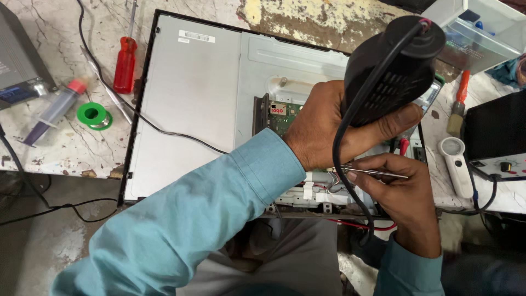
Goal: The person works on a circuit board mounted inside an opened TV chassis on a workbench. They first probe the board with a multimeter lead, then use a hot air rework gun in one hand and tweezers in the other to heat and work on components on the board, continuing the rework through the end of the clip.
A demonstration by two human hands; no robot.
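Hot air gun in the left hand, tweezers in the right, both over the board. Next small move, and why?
Probably bring the tweezers tip down to the white connector and wires at the board's lower edge. The left hand grips the black hot air gun above the green circuit board, and the right hand pinches the tweezers level, just above those wires.

A worn marble bench [49, 148] carries 1 flat grey monitor back panel [186, 109], 1 red-handled screwdriver [125, 63], 1 green solder spool [93, 115], 1 syringe [55, 109], 1 white magnifier [457, 164], and a clear plastic box [482, 33].
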